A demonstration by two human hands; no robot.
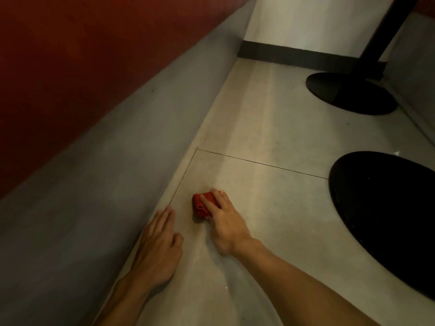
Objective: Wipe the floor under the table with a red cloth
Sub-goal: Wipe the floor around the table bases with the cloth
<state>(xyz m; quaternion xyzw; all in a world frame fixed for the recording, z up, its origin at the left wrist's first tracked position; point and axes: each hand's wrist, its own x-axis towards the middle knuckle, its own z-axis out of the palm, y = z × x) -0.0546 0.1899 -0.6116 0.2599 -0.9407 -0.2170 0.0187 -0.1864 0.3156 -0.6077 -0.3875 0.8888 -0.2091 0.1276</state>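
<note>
Where right grip presses, red cloth beneath

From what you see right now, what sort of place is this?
Probably a restaurant or café booth: two round black table bases stand on a tiled floor, and a red seat on a grey base runs along the left.

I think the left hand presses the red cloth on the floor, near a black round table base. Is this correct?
Not quite. The head view shows the right hand pressing the red cloth on the floor, near a black round table base. The left hand lies flat on bare floor.
</note>
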